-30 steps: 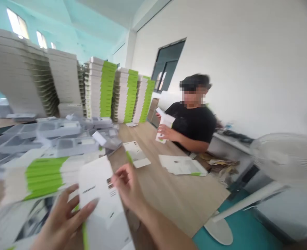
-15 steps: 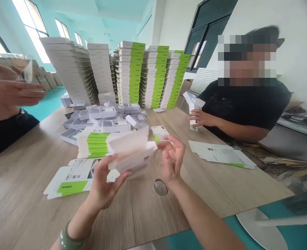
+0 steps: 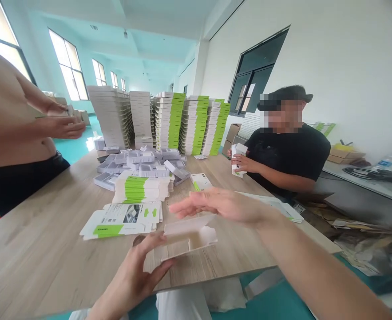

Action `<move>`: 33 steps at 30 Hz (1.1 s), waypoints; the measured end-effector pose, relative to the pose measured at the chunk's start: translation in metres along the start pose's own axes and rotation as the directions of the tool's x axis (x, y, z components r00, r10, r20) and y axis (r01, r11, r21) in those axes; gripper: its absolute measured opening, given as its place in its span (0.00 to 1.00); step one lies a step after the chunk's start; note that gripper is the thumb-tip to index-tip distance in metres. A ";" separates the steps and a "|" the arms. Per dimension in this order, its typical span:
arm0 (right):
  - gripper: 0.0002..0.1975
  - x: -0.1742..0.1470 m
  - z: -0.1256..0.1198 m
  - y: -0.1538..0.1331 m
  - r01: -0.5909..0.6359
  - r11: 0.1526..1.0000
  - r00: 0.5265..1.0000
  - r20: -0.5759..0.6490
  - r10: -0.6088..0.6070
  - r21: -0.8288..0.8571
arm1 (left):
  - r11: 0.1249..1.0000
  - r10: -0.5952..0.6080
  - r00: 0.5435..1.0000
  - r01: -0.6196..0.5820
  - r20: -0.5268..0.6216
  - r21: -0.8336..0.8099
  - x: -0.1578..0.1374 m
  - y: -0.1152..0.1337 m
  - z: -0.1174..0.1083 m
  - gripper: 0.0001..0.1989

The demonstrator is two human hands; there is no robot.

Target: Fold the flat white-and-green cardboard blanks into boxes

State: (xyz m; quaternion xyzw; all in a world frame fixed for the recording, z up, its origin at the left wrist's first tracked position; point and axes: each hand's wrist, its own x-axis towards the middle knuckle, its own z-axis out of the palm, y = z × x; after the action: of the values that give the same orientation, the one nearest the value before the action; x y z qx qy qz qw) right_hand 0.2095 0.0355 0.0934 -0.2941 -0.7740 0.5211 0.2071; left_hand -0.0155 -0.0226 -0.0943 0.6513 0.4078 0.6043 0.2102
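Left hand [image 3: 139, 271]: bare, no glove, no ring showing; fingers [image 3: 151, 242] slim, nails short and plain. Wrist and forearm bare as far as the lower edge of the view, no sleeve or band showing.

Right hand [image 3: 222, 205]: bare, no glove, no ring showing; outline slightly blurred. Forearm bare along its whole visible length to the lower right corner, no sleeve or watch showing.

Lap [image 3: 182, 304]: pale, whitish cloth, seen below the near edge of the table.

A white carton [image 3: 189, 235], seemingly half-folded with flaps open, lies tilted at the wooden table's near edge.
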 end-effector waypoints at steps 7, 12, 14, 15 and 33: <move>0.18 0.028 -0.012 -0.013 0.025 0.977 0.983 0.184 0.015 -0.210 | 0.999 -0.024 0.985 0.029 0.172 -0.028 0.014 -0.006 -0.010 0.21; 0.27 0.037 -0.013 -0.010 -0.068 0.950 0.958 0.246 0.147 -0.304 | 0.999 0.045 0.950 -0.052 0.309 0.015 0.024 -0.005 -0.017 0.24; 0.28 0.039 -0.011 -0.007 -0.178 0.914 0.888 0.340 0.308 -0.363 | 0.978 0.197 0.904 -0.207 0.380 -0.015 0.026 0.000 -0.018 0.26; 0.29 0.039 -0.010 -0.006 -0.226 0.886 0.852 0.360 0.381 -0.404 | 0.958 0.273 0.862 -0.282 0.426 -0.043 0.027 0.003 -0.017 0.26; 0.24 0.021 -0.013 -0.025 -0.206 0.814 0.918 0.182 0.353 -0.543 | 0.915 0.316 0.854 -0.390 0.413 0.107 0.038 0.013 -0.002 0.20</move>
State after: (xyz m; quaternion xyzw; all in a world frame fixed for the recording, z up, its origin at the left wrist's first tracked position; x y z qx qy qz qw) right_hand 0.1964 0.0516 0.1219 -0.3749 -0.8531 0.3565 -0.0673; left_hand -0.0158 -0.0003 -0.0602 0.8384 0.2861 0.4509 0.1097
